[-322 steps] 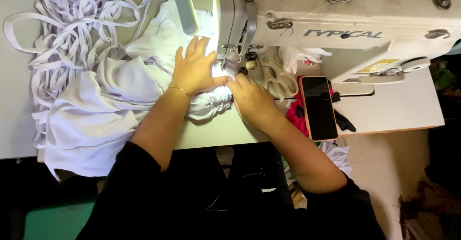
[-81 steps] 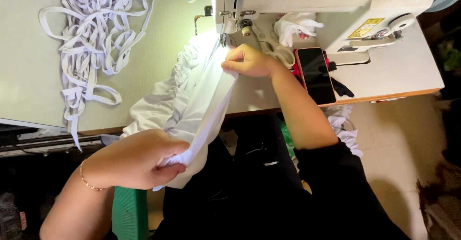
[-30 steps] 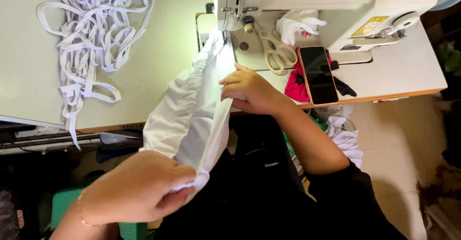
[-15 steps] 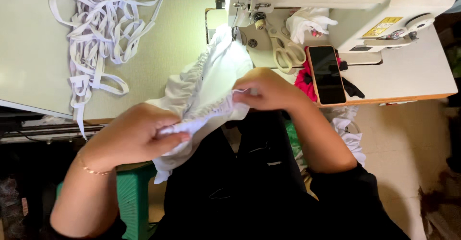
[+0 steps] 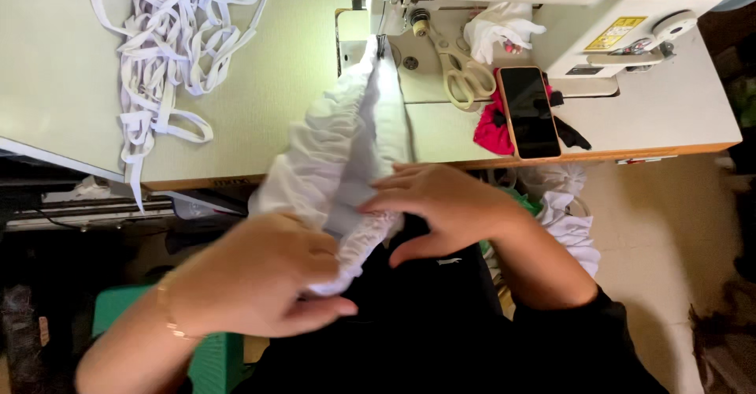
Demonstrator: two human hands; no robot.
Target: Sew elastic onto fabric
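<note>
A white gathered fabric piece runs from under the sewing machine's needle area down off the table's front edge into my lap. My left hand grips its lower, bunched end from below. My right hand rests on the same end from the right, fingers pinching the ruffled edge. Both hands meet just in front of the table edge, above my dark clothing.
A tangle of white elastic strips lies at the table's left. Scissors, a dark phone on red cloth and a white rag sit by the cream sewing machine. A green stool stands below left.
The hands have come together: my left hand moved up and right with the fabric's end, and my right hand dropped from the table edge to meet it. The stretched fabric is now bunched.
</note>
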